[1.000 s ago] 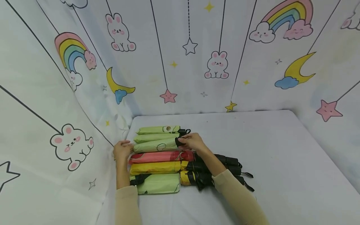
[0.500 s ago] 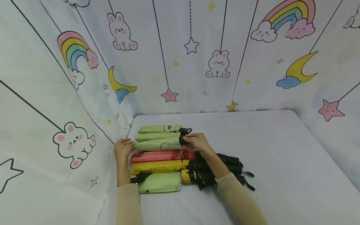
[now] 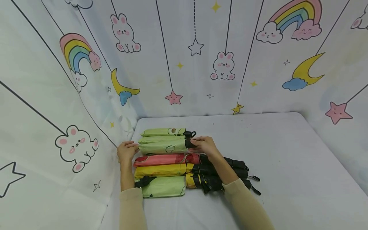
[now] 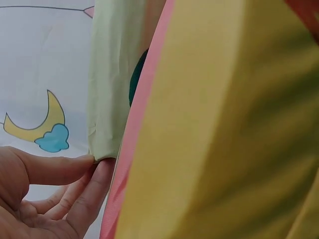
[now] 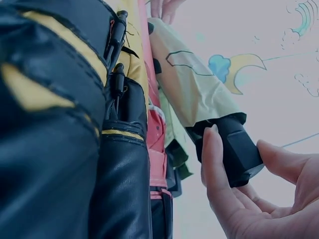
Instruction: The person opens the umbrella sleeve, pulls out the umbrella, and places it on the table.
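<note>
A folded light green umbrella (image 3: pixel 161 147) with a black handle (image 5: pixel 232 144) lies crosswise between both hands. My left hand (image 3: pixel 126 151) pinches the left end of its sleeve between thumb and fingers, as the left wrist view shows. At the other end, the thumb and fingers of my right hand (image 3: pixel 205 147) hold the black handle. Just behind it sits a second green umbrella (image 3: pixel 161 139), partly covered, and beyond that a third green umbrella (image 3: pixel 156 131). In front lies a red umbrella (image 3: pixel 161 159), its right part beneath my right forearm.
Nearer the person are a yellow umbrella (image 3: pixel 159 171), a yellow and black umbrella (image 3: pixel 191 181) and a flat light green bundle (image 3: pixel 166 187) with a black end. They rest on a white table (image 3: pixel 287 179). A printed curtain (image 3: pixel 184 73) hangs behind and at the left.
The held green umbrella has shifted slightly right and back, closer to the green one behind it. My right hand has moved with it; my left hand has stayed at its end.
</note>
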Tool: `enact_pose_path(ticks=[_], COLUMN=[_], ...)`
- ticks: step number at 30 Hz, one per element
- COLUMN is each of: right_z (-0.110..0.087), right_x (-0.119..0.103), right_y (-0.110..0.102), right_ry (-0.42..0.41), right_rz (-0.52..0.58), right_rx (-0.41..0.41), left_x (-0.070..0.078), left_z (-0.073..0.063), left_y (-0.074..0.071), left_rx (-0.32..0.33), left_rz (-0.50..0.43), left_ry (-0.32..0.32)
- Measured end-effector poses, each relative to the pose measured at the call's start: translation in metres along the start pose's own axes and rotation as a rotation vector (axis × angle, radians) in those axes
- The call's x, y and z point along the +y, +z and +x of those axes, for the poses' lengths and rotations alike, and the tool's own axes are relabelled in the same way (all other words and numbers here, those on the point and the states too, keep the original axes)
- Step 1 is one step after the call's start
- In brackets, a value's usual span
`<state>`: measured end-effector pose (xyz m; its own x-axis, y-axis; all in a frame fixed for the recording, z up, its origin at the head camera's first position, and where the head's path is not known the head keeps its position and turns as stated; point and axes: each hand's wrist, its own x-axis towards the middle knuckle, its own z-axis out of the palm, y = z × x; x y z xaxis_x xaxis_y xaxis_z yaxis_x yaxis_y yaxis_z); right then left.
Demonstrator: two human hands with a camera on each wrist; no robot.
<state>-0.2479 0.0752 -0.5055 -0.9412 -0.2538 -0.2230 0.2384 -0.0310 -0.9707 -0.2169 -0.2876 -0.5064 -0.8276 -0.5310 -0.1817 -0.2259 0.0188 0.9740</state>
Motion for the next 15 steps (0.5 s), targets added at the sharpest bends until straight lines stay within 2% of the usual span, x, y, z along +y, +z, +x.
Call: enact_pose_path(ticks=[8,15], right_z=[-0.0043,-0.0055], right_x=[0.0007,0.0015], right_y=[-0.0033,-0.0063], right_ry=[-0.011,-0.014], right_rz=[0.017,0.014], right_rx=[0.000,0.005], left_x=[0.0017,0.0013], left_z=[-0.0025,-0.0011], left_y=[0.0007,0.0007], left_rx=[0.008,0.035], left_rz=[-0.030,-0.002], left_ry=[-0.008,-0.001])
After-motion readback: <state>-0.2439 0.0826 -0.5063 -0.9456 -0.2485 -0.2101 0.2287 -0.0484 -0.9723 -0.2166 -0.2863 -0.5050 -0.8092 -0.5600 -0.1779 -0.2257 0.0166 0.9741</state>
